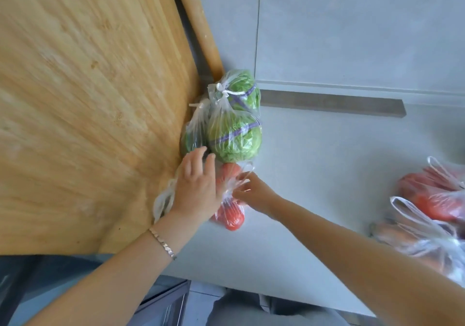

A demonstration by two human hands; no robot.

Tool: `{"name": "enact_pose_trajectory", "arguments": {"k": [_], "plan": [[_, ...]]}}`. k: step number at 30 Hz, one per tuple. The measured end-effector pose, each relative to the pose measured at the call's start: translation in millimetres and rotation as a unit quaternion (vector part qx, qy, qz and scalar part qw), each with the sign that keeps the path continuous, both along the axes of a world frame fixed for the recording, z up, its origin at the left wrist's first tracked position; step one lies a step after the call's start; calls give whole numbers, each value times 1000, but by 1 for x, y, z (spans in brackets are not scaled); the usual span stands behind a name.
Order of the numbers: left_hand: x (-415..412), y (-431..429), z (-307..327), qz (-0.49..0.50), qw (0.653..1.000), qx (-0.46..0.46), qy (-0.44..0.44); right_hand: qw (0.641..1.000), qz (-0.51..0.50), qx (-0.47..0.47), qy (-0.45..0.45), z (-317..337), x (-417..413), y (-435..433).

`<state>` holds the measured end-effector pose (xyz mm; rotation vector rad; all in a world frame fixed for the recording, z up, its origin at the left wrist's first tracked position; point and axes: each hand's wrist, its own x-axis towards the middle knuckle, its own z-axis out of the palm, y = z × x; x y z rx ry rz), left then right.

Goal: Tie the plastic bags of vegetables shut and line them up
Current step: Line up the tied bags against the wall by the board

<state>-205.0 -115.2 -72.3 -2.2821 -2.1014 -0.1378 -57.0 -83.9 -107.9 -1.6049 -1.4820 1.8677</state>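
Thin, slippery plastic: your right hand [254, 192] pinches the tomato bag [230, 212] by its neck, left hand [196, 187] spread open above; grip the handles, never the soft fruit.

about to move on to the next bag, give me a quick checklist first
1. Lettuce bag knotted shut: ok, knot shows at its top.
2. Tomato bag in line below the lettuce bag: ok.
3. Tomato bag tied: cannot tell, the hands cover its neck.
4. Left hand free: not ok, it rests over the bag.
5. Right hand free: not ok, its fingers pinch the plastic.
6. Bags at right tied: not ok, their handles stand loose.
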Motion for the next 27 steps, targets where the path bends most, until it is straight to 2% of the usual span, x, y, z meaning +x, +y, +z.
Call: {"name": "enact_pose_trajectory", "arguments": {"k": [2, 3, 4, 6, 8, 9, 12, 14, 18, 20, 21, 23, 25, 27], "plan": [[28, -1, -17, -100, 995, 1, 25, 995, 18, 74, -70, 7, 48, 0], [39, 0, -23, -107, 992, -61, 29, 982, 27, 131, -130, 8, 76, -1], [49, 0, -32, -101, 986, -130, 23, 960, 38, 181, -208, 8, 107, -3], [63, 3, -50, -62, 959, -275, 40, 889, 61, 226, -394, 10, 171, -6], [68, 10, -60, -33, 939, -332, 84, 811, 94, 174, -551, 9, 226, -13], [73, 12, -62, -22, 933, -345, 95, 783, 126, 129, -595, 11, 250, -20], [73, 14, -64, 5, 923, -371, 104, 727, 239, 85, -638, 0, 290, -35], [74, 15, -68, 16, 927, -366, 82, 733, 217, 116, -634, -6, 300, -38], [70, 15, -65, 29, 935, -352, 41, 703, 207, 270, -625, -9, 303, -47], [67, 14, -66, 21, 939, -341, 41, 730, 164, 252, -613, -10, 300, -58], [66, 14, -67, 17, 941, -336, 42, 759, 131, 215, -601, -12, 300, -62], [63, 11, -68, 13, 943, -328, 48, 804, 107, 197, -550, -16, 306, -69], [62, 10, -69, 9, 945, -322, 54, 811, 179, 213, -515, -17, 316, -75], [62, 10, -68, 4, 946, -318, 58, 787, 285, 200, -509, -16, 333, -77]]}}
